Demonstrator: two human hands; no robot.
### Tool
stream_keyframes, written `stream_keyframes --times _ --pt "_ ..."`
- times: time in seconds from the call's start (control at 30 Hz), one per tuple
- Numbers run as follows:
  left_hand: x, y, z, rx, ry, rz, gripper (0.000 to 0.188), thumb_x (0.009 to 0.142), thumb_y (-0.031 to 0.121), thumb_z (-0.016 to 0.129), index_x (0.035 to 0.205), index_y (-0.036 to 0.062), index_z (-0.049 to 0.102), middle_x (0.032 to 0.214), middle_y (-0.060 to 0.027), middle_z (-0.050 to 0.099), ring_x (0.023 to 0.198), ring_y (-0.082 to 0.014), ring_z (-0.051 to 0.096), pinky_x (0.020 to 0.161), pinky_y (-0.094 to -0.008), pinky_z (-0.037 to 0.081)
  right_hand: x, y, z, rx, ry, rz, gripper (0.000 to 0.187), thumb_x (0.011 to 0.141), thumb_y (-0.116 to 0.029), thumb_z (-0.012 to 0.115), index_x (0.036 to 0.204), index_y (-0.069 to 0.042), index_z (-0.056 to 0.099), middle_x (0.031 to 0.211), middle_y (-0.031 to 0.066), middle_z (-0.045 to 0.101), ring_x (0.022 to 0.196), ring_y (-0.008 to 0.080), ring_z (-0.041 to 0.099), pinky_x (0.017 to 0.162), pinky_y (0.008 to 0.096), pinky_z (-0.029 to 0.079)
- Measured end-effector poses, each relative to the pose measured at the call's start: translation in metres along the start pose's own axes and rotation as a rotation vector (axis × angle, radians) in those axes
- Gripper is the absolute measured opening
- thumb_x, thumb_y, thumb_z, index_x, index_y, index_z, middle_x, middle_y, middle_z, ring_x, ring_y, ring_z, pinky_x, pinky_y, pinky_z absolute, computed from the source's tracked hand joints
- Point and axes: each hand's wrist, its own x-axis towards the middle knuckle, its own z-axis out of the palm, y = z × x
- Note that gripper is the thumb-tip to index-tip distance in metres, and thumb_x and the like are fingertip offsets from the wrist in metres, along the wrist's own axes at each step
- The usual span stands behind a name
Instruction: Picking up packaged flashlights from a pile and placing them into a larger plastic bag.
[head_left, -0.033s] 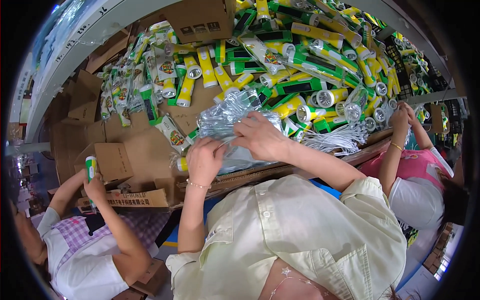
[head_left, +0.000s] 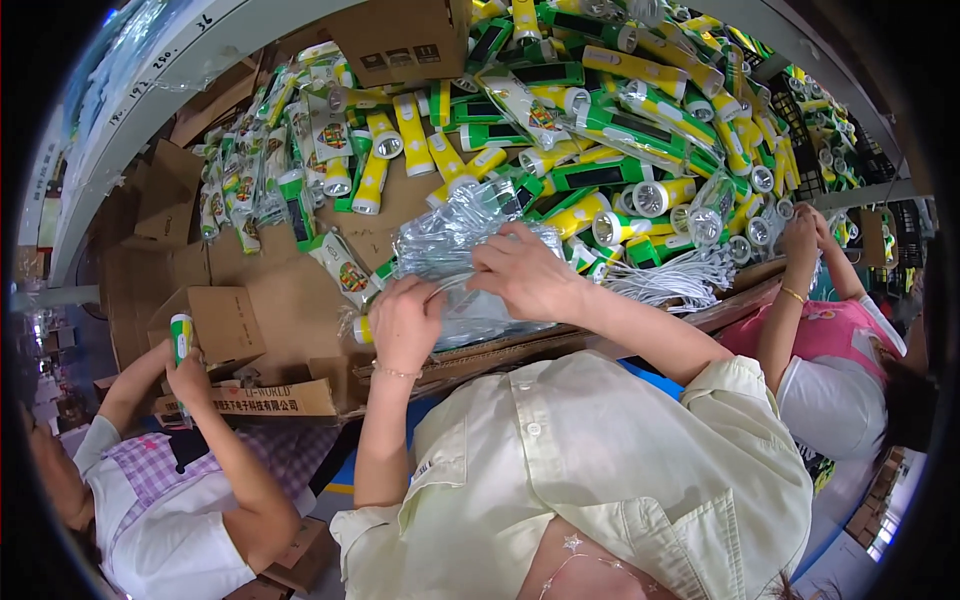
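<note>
Down at the worktable (head_left: 300, 290), both hands on a stack of clear plastic bags (head_left: 450, 245) lying just before a heap of yellow and green flashlights (head_left: 600, 130); left hand (head_left: 405, 325) curled over the stack's near edge, fingers pinching a bag; right hand (head_left: 525, 275) spread flat on top, pressing down. Beside the stack, a bundle of white cords (head_left: 680, 280). At far left, a co-worker's hand (head_left: 188, 375) closed around one flashlight

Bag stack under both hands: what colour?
Clear plastic bags, silvery sheen; head view.
</note>
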Motion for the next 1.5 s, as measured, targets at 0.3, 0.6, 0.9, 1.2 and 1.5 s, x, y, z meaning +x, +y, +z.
stream_keyframes --times 0.3,0.6,0.9,1.2,1.5 --pt "-0.009 -0.041 -0.011 0.225 -0.003 -0.435 0.016 0.070 0.021 0.069 0.081 0.0094 0.063 0.070 -0.0162 0.063 0.070 -0.0383 0.062 0.063 -0.0464 0.049 -0.026 0.089 -0.017 0.580 -0.446 0.378 0.014 0.076 -0.018 0.065 0.087 -0.009 0.069 0.083 0.0050 0.063 0.079 0.0230 0.060 0.079 0.0373 0.043" --pt "0.004 -0.038 0.011 -0.076 0.135 -0.430 0.018 0.072 0.019 0.070 0.074 0.0012 0.067 0.062 -0.0163 0.063 0.061 -0.0324 0.064 0.059 -0.0371 0.051 0.117 0.160 0.065 -0.231 -0.341 0.593 0.038 0.079 -0.047 0.063 0.093 -0.013 0.070 0.083 0.0042 0.066 0.078 0.0163 0.064 0.065 0.0297 0.047" --pt "0.006 -0.041 0.014 -0.093 0.015 -0.501 0.020 0.072 0.020 0.070 0.075 0.0005 0.067 0.065 -0.0175 0.064 0.063 -0.0321 0.064 0.059 -0.0361 0.050 0.154 0.168 0.080 -0.475 -0.863 0.533 0.056 0.062 -0.055 0.070 0.094 -0.008 0.069 0.091 0.0069 0.068 0.088 0.0211 0.065 0.071 0.0327 0.050" --pt "0.003 -0.046 0.016 -0.163 -0.039 -0.416 0.030 0.079 0.027 0.066 0.066 0.0002 0.066 0.046 -0.0081 0.057 0.043 -0.0165 0.058 0.047 -0.0300 0.043 0.074 0.104 -0.030 0.637 -0.161 0.664 0.041 0.072 -0.023 0.073 0.102 0.001 0.061 0.085 0.0072 0.066 0.079 0.0133 0.064 0.069 0.0269 0.050" --pt "0.006 -0.017 0.009 -0.440 -0.095 -0.503 0.034 0.082 0.023 0.064 0.058 -0.0013 0.062 0.044 -0.0052 0.053 0.040 -0.0107 0.053 0.041 -0.0272 0.041 -0.015 0.021 0.041 0.514 -0.060 0.104 0.037 0.085 -0.014 0.060 0.120 -0.008 0.050 0.121 0.0105 0.055 0.099 0.0290 0.060 0.076 0.0324 0.051"
